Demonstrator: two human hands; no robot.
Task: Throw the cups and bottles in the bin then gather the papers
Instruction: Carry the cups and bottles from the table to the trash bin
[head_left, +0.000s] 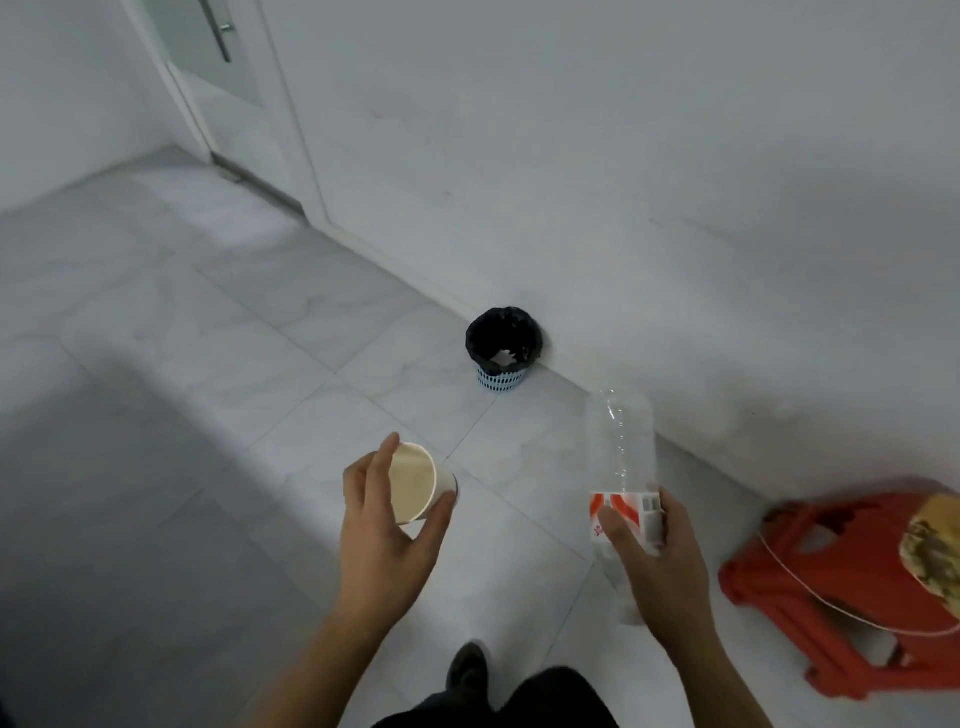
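My left hand grips a paper cup – fingers and thumb curled round its rim, mouth tipped toward me, inside beige. My right hand is wrapped round a clear plastic bottle at its red-and-white label, base pointing up and away, neck end down past my palm. The bin – pale blue mesh basket with a black liner – stands on the tiled floor ahead, against the white wall, well apart from both hands; something white lies inside it. Red plastic stool at right, blurred. My dark shoe below. Door top left.
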